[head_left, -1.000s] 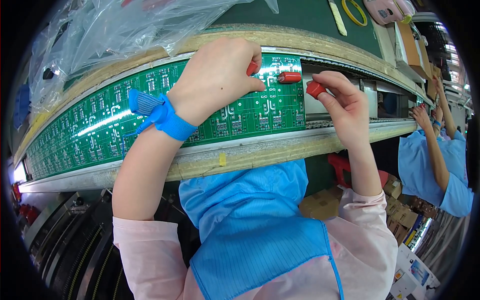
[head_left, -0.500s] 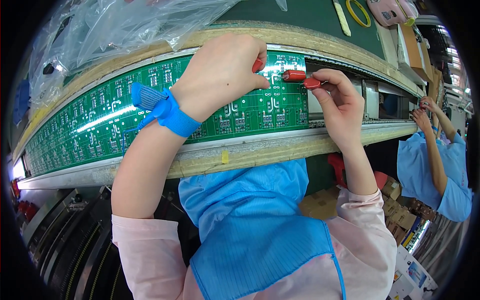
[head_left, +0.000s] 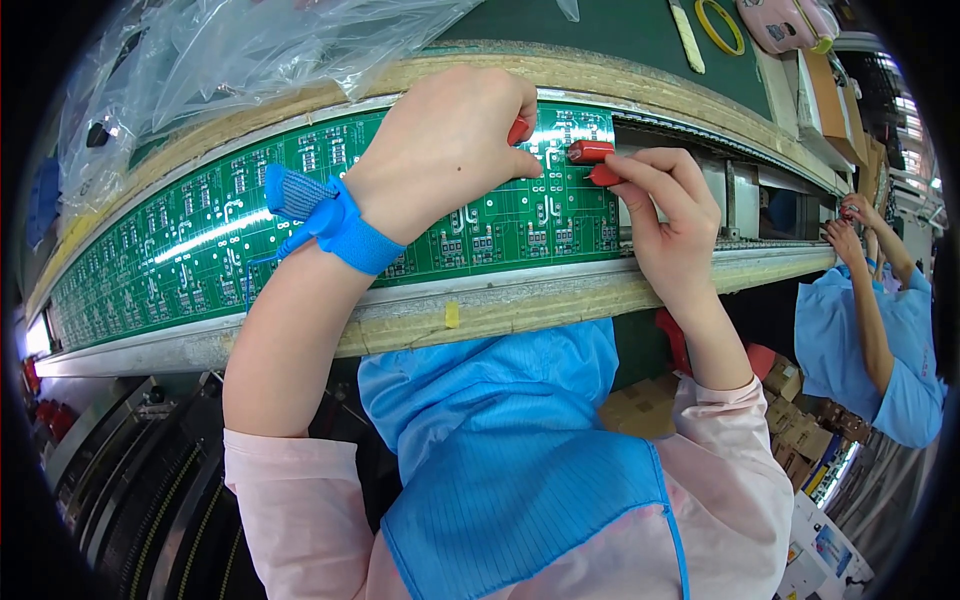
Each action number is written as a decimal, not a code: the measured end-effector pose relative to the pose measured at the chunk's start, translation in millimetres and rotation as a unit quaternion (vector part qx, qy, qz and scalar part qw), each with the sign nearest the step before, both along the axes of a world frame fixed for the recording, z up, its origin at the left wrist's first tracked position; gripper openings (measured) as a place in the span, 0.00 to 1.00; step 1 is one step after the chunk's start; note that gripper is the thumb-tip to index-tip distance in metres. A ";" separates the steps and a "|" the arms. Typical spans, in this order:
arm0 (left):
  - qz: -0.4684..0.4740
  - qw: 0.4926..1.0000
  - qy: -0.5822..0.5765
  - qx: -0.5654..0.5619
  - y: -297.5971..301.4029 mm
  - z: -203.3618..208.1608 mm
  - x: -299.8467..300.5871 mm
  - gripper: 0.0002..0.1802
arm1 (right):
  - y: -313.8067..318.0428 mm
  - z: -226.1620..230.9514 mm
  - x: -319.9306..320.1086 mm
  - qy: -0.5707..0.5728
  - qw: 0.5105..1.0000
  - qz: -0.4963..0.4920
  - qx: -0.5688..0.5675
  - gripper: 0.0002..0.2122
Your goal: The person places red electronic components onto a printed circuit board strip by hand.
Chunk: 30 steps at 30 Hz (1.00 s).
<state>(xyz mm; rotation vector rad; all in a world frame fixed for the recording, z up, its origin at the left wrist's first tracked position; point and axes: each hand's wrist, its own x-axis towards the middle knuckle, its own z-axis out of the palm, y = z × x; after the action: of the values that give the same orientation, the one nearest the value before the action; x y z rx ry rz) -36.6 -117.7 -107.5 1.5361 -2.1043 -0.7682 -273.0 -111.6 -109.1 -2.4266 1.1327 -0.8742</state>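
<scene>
A long green circuit board panel [head_left: 200, 250] lies along the conveyor rail in front of me. My left hand [head_left: 440, 150], with a blue strap [head_left: 345, 230] on its wrist, rests on the board and is curled around a small red component [head_left: 518, 130]. My right hand [head_left: 670, 220] pinches another red component [head_left: 604, 176] at the board's right end. A third red cylindrical component [head_left: 590, 151] sits on the board just beside those fingertips.
Crumpled clear plastic bags [head_left: 250, 60] lie beyond the board on a green mat with a yellow ring [head_left: 720, 25]. A wooden rail [head_left: 500, 310] runs under the board. Another person in blue [head_left: 880, 330] works at the right. Cardboard boxes [head_left: 790, 410] sit below.
My right hand has moved left and up to the board's right end, bringing its red component next to the one on the board. My left hand has barely shifted.
</scene>
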 end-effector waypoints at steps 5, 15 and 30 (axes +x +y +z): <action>-0.001 1.000 0.003 0.001 0.0 -0.5 -0.7 0.17 | 1.7 -4.8 4.2 0.031 0.995 0.043 -0.079 0.17; 0.007 1.000 0.000 0.006 0.1 -2.0 -0.8 0.16 | -2.1 -8.7 8.8 0.021 0.991 0.063 -0.115 0.15; -0.038 0.924 0.323 0.200 6.2 32.6 -0.4 0.21 | 3.6 34.2 8.5 -0.096 0.994 0.017 0.042 0.17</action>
<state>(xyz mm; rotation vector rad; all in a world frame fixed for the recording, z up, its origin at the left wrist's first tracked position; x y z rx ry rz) -37.0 -111.6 -74.9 1.1447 -1.5716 -1.5602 -264.5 -108.1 -74.9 -2.2321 1.0337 -1.0038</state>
